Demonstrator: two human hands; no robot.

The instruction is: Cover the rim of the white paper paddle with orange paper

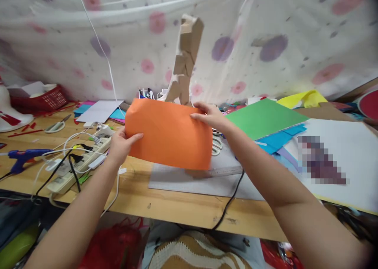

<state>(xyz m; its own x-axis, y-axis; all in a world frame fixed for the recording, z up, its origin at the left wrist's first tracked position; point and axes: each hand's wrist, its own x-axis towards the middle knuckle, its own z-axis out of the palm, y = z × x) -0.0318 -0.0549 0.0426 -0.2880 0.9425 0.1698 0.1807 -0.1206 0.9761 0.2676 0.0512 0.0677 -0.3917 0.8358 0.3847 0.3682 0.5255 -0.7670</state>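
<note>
An orange sheet of paper (pixel 168 137) is held up above the table between my two hands. My left hand (pixel 122 143) grips its left edge, thumb on the near face and the other fingers behind. At the upper right corner my right hand (pixel 208 115) pinches the sheet, some fingers hidden behind it. Behind the paper stands a tall, curved cardboard piece (pixel 186 60), its lower part covered by the sheet. Below lies a grey mat (pixel 183 182) with a clear ruler (pixel 226 171) on it. White-handled scissors (pixel 217 145) show just right of the paper.
On the left are a power strip (pixel 79 164) with tangled cords, a blue glue gun (pixel 26 156), scissors (pixel 59 124) and a red basket (pixel 38 99). Green sheet (pixel 265 119), blue sheets and a white board (pixel 348 154) lie on the right. A black cord (pixel 228 204) crosses the table's front edge.
</note>
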